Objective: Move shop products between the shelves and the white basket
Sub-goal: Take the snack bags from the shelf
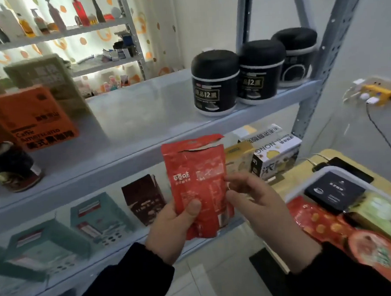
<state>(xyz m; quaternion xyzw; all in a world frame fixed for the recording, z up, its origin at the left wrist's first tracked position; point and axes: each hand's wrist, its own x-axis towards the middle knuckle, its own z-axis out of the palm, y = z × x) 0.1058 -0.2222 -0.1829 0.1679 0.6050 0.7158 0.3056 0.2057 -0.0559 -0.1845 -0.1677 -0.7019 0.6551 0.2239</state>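
A red snack pouch with a torn top is held upright in front of the grey shelves. My left hand grips its lower left part, thumb across the front. My right hand pinches the pouch's right edge with its fingertips. The white basket stands at the right on a yellow surface. It holds a black box, a red-orange packet, a green packet and a round red lid or packet.
Three black jars stand on the upper shelf at the right, an orange coffee box at the left. The lower shelf carries teal boxes, a dark brown box and yellow-white cartons. A power strip hangs on the right wall.
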